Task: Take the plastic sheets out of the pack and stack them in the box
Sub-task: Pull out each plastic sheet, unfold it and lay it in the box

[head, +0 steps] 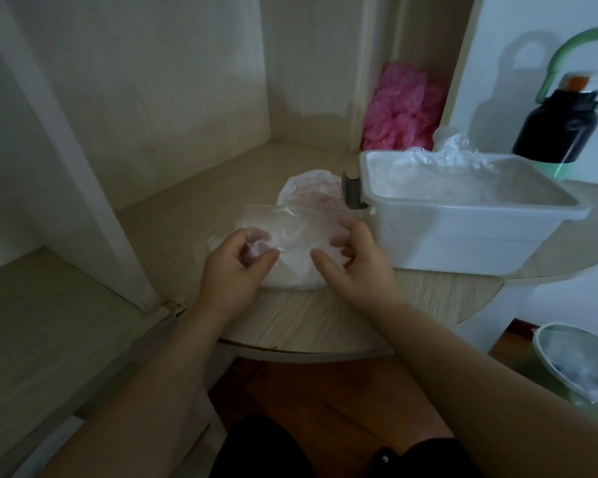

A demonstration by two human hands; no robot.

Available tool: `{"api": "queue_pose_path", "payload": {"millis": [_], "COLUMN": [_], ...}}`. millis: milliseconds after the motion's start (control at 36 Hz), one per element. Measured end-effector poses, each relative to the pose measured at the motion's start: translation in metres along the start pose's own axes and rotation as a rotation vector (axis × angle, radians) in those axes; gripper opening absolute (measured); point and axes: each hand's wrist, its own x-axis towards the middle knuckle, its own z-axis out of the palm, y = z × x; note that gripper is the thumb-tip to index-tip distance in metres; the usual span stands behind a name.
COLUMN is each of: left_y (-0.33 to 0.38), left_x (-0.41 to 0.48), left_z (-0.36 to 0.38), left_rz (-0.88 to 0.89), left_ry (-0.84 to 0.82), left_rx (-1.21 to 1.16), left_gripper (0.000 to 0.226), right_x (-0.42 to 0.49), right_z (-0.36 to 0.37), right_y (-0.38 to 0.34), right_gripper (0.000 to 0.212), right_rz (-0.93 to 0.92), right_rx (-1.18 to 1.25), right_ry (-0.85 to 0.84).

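Clear film is bunched on the wooden tabletop (308, 322) right in front of us: a thin plastic sheet (290, 236) that our left hand (235, 260) pinches between thumb and curled fingers while our right hand (356, 257) grips its other side, the hands apart. Just behind it, touching it, lies the pack (311, 193), white with pink print, and to the right stands the white box (463, 243) with crumpled sheets (439, 160) at its far end. Farther out we see a pink bundle (401, 108) in the shelf nook, a black bottle (560, 129) with a green handle behind the box, and a lined bin (580, 367) on the floor.
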Motion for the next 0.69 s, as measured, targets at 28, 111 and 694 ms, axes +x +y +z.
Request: {"api": "queue_pose_path", "payload": {"millis": [28,111,694], "left_y": [0.005,0.024,0.085], "left_x": [0.003,0.014,0.067], "left_z": [-0.001,-0.006,0.033], "left_rz": [0.002,0.034,-0.086], "left_ry": [-0.013,-0.075,-0.251], "left_rx": [-0.023,-0.102,-0.323], "left_gripper": [0.026,0.029,0.012], "right_x": [0.003,0.015,0.097], "right_z": [-0.004,-0.02,-0.157], "right_y": [-0.006,-0.032,-0.041], "right_gripper": [0.067,0.082,0.024], "right_rz": [-0.037,-0.116,0.394], "right_rx": [0.02,0.051,0.248], "right_ry": [-0.018,-0.083,0.187]}}
